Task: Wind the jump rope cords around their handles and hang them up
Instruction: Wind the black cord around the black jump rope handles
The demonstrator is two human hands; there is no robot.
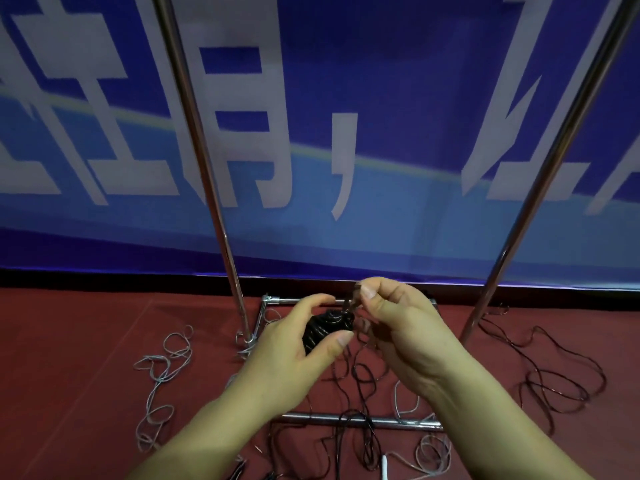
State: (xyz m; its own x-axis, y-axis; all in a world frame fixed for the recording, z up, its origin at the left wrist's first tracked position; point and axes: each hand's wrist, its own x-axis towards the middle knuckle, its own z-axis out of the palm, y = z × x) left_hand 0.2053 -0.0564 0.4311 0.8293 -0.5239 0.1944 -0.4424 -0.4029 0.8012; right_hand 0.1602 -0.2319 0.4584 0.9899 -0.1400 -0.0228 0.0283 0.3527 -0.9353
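Left hand point(294, 344) cups a glossy black cord-wrapped handle bundle point(327, 329); right hand point(398, 320) pinches its thin dark cord point(354, 299) taut above.

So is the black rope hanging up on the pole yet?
No, the left hand grips the wound black bundle while the right hand pinches its cord.

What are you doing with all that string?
A person is winding a jump rope. The left hand grips the black handles, already wrapped in dark cord, while the right hand pinches the cord just above them. More loose ropes, grey and dark, lie tangled on the red floor around a metal rack.
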